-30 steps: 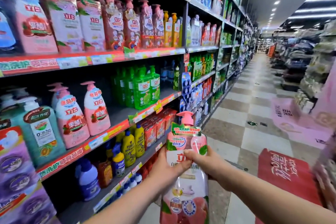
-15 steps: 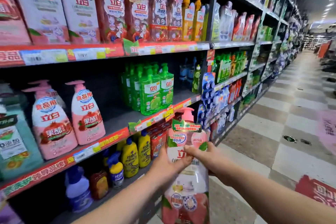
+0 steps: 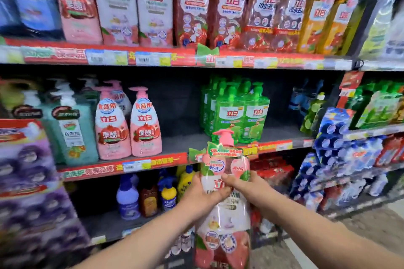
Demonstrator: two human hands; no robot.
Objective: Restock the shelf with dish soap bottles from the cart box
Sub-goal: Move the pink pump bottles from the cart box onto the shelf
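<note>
A tall pink-and-white dish soap bottle (image 3: 224, 223) with a pink pump top is upright in front of me, below the middle shelf (image 3: 175, 160). My left hand (image 3: 202, 194) grips its upper body from the left, and my right hand (image 3: 246, 185) grips it from the right, thumbs across the label. Matching pink-and-white bottles (image 3: 135, 6) stand on the top shelf (image 3: 153, 57). The cart box is out of view.
On the middle shelf, pink pump bottles (image 3: 129, 124) stand left and green bottles (image 3: 238, 111) right, with a bare gap (image 3: 181, 116) between. Spray and yellow bottles (image 3: 153, 194) fill the bottom shelf. Purple packs (image 3: 28, 181) stick out at left, blue packs (image 3: 336, 148) at right.
My view has swung left from the aisle to face the shelves squarely. Both hands have kept their hold on the bottle, which now sits in front of the middle shelf's edge.
</note>
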